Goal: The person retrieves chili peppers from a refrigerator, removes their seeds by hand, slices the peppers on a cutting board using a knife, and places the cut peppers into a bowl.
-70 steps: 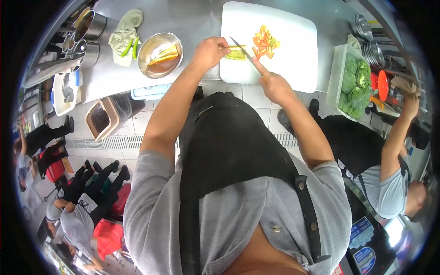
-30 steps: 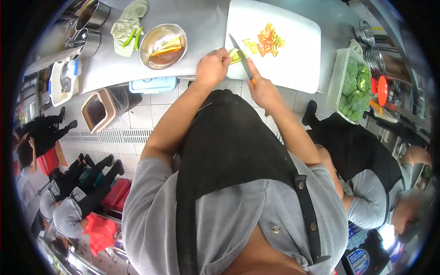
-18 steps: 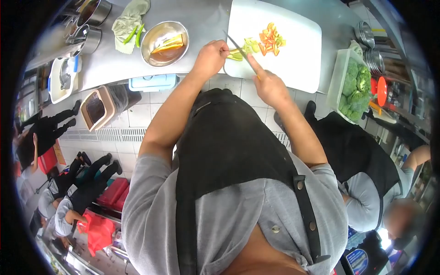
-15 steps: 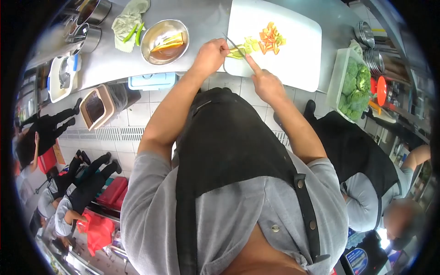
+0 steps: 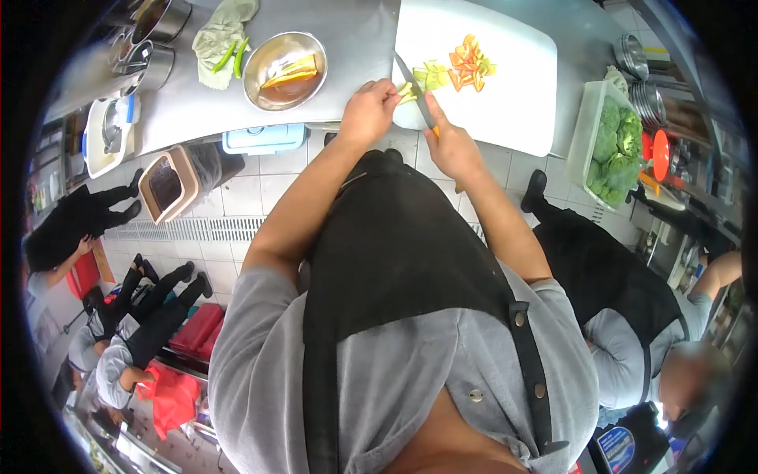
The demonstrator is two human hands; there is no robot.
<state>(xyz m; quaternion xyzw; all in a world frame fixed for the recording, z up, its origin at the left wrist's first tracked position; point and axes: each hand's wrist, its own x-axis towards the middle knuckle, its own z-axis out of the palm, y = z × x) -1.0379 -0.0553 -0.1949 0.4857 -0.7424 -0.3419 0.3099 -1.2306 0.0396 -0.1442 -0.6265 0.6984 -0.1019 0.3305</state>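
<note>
My right hand (image 5: 452, 146) is wrapped round the orange handle of a knife (image 5: 409, 77), its blade angled over the near left part of a white cutting board (image 5: 517, 110). At the board's left edge, the closed fingers of my left hand (image 5: 369, 112) hold down a pale green pepper strip (image 5: 407, 92), just left of the blade. Cut green pepper pieces (image 5: 430, 76) lie right beside the blade. Further right is a pile of orange-red pepper pieces (image 5: 471, 62). To the left, a steel bowl (image 5: 264, 51) holds yellow-orange pepper pieces (image 5: 292, 73) in some liquid.
Two green chillies (image 5: 223, 58) rest by a crumpled cloth (image 5: 212, 35). A tub of broccoli (image 5: 613, 154) stands at the right. Below the counter are a bin (image 5: 189, 186) and a blue-lidded box (image 5: 264, 138). A co-worker (image 5: 608, 268) is close on my right; others work behind.
The knife and my right hand have drawn slightly left and toward me, the blade now steeper. The green strip is shorter, with more cut green pieces right of it. My left hand has shifted slightly.
</note>
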